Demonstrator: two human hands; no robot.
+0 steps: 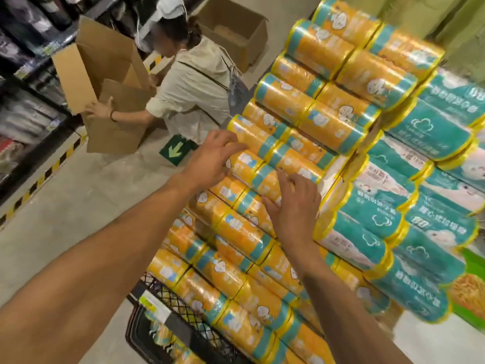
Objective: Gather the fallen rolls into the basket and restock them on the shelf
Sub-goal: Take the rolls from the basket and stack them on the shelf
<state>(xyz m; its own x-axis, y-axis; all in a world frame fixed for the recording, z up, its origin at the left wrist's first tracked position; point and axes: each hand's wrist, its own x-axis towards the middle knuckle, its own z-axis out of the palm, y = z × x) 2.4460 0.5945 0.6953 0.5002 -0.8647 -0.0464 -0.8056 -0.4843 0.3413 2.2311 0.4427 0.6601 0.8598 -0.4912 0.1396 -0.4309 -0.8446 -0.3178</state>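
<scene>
Orange and teal roll packs (309,119) are stacked in a tall slanted pile in the middle of the head view. My left hand (212,156) rests with spread fingers on the left end of one pack (246,164) at mid height. My right hand (291,203) lies on the same row a little lower and to the right, fingers bent against the wrapping. A black mesh basket (168,311) stands at the foot of the pile, lower left, with some rolls inside it.
Teal and white roll packs (420,206) are stacked to the right of the orange ones. A person in a light shirt (191,93) crouches behind, handling an open cardboard box (110,101). Another open box (236,30) sits farther back. Dark shelving (23,74) lines the left.
</scene>
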